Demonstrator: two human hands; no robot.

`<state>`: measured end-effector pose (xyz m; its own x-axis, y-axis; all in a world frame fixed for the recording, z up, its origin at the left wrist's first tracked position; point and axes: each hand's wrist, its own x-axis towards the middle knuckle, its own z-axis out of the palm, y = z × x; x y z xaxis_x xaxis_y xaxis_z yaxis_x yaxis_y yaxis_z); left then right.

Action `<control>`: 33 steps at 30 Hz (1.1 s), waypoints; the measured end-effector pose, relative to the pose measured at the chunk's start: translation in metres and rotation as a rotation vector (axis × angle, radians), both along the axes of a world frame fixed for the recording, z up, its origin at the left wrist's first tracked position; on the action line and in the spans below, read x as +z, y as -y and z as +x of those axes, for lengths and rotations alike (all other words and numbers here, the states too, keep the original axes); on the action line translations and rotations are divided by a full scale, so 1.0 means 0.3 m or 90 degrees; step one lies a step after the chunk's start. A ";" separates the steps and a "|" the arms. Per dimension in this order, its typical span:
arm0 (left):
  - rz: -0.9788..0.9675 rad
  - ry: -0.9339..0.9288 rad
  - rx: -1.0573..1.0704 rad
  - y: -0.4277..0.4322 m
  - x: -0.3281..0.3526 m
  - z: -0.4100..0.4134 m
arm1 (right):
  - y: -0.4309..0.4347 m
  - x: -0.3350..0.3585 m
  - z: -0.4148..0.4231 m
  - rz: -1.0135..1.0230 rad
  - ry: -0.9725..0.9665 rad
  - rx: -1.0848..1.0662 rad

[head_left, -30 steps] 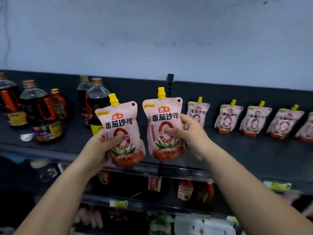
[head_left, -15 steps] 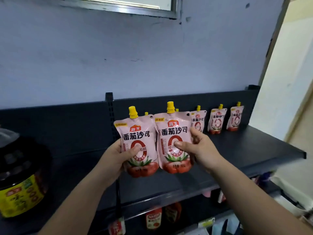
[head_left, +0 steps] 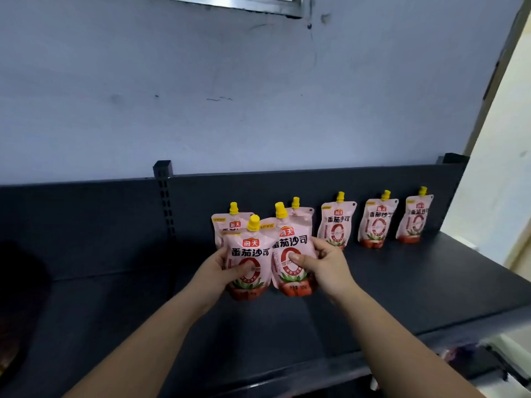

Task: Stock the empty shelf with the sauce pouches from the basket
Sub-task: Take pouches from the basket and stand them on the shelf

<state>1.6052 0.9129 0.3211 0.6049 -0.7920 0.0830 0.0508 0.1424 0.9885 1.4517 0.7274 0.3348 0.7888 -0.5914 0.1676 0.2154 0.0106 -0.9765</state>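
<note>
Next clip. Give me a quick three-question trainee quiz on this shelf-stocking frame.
1. True or false: the left hand grips a pouch and the right hand grips a second pouch.
2. How many standing pouches are in full view on the shelf, right of both hands?
3. The pouch caps are: A red, B yellow, C white.
Key: 1 true; 2 three; 3 B.

What sits where on your shelf (head_left: 402, 282).
Your left pouch (head_left: 250, 254) touches the right pouch (head_left: 290, 248); two standing pouches (head_left: 227, 222) sit just behind them, three more pouches (head_left: 376, 222) rightward along the back panel (head_left: 86, 219).
</note>
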 end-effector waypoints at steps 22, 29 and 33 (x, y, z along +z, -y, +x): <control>0.188 0.191 0.266 0.117 -0.228 0.063 | 0.283 -0.250 0.101 -0.145 -0.161 0.141; 0.188 0.177 0.358 0.136 -0.231 0.073 | 0.323 -0.260 0.101 -0.182 -0.185 0.064; 0.192 0.188 0.364 0.137 -0.241 0.071 | 0.323 -0.268 0.099 -0.183 -0.180 0.049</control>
